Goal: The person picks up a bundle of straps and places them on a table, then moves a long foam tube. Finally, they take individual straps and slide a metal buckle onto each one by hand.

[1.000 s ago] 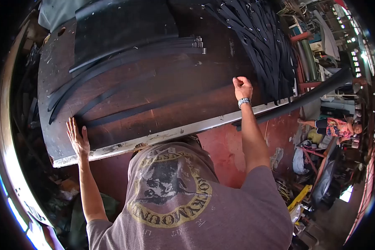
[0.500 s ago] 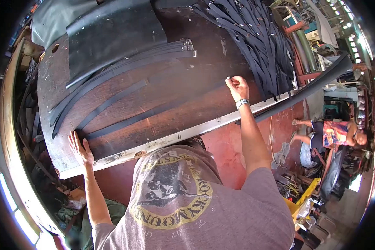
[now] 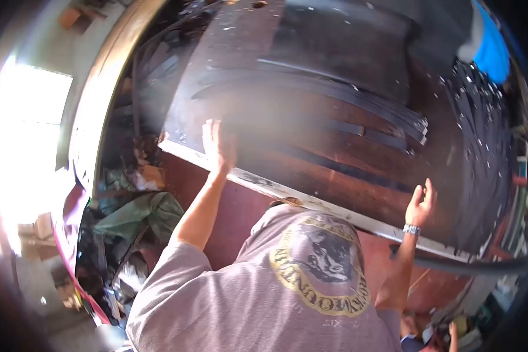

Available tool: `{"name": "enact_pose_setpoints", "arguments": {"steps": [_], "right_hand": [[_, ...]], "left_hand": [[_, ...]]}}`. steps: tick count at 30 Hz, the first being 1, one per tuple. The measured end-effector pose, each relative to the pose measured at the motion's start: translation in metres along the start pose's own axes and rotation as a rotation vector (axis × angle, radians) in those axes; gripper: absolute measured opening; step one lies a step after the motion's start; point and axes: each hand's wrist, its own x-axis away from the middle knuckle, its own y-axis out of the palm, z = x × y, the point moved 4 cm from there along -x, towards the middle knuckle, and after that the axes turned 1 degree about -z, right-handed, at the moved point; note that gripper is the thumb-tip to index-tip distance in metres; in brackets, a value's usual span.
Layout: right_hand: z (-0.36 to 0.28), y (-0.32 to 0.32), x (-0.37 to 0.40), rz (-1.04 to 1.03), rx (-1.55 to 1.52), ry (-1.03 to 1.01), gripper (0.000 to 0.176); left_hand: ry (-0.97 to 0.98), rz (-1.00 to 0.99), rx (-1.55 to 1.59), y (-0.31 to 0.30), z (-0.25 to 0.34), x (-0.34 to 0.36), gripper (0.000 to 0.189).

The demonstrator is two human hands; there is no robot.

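My left hand (image 3: 219, 146) rests at the near left edge of the wooden table (image 3: 311, 185), fingers stretched out, beside the left ends of the dark straps; a haze blurs this spot. A long dark strap (image 3: 358, 171) lies across the tabletop toward my right hand (image 3: 421, 204). That hand, with a metal watch (image 3: 411, 229) at the wrist, is over the near edge, its fingers apart and nothing visible in them. Farther back lies a shorter strap with a small loop (image 3: 361, 131). Behind it, several straps with metal ends (image 3: 422, 130) lie side by side.
A large black sheet (image 3: 346, 50) covers the back of the table. At the right is a heap of dark straps (image 3: 484, 135), with blue material (image 3: 491, 50) above it. Green cloth (image 3: 141, 217) and clutter lie below left. Part of another person (image 3: 416, 328) shows at lower right.
The view has swung left, shifting the table rightward in it. My right hand's fingers, curled at the strap's end before, have spread. My left hand stays by the straps' left ends.
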Motion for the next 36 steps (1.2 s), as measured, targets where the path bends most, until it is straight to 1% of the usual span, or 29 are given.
{"name": "enact_pose_setpoints", "arguments": {"steps": [1,3,5,8,12,14,18,24,30,35,36], "right_hand": [[-0.034,0.005,0.002,0.004,0.038,-0.175,0.039],[-0.076,0.032,0.001,-0.159,-0.033,-0.327,0.049],[-0.118,0.052,0.004,-0.289,0.041,-0.422,0.055],[-0.135,0.082,0.005,-0.348,0.104,-0.518,0.061],[-0.144,0.107,0.001,-0.447,0.201,-0.514,0.063],[-0.146,0.117,0.001,-0.458,0.227,-0.532,0.063],[-0.156,0.121,0.003,-0.484,0.255,-0.532,0.063],[-0.156,0.12,0.001,-0.532,0.262,-0.507,0.064],[-0.154,0.117,0.0,-0.518,0.228,-0.53,0.064],[-0.158,0.115,0.0,-0.495,0.193,-0.521,0.062],[-0.162,0.115,-0.002,-0.487,0.148,-0.541,0.062]], "left_hand": [[0.04,0.01,0.035,0.007,0.007,0.007,0.059],[0.136,-0.138,0.047,0.011,0.035,0.012,0.063],[0.155,-0.159,0.068,0.011,0.053,0.008,0.062],[0.104,-0.183,0.008,0.015,0.067,0.005,0.065],[0.066,-0.229,-0.021,0.018,0.063,0.005,0.065],[0.052,-0.235,0.001,0.02,0.062,0.005,0.065],[0.065,-0.23,0.029,0.017,0.065,0.003,0.066],[0.086,-0.243,0.058,0.014,0.064,0.005,0.067],[0.105,-0.228,0.051,0.012,0.067,0.002,0.071],[0.125,-0.24,0.037,0.007,0.072,-0.001,0.069],[0.134,-0.24,0.031,0.005,0.075,-0.003,0.068]]}}
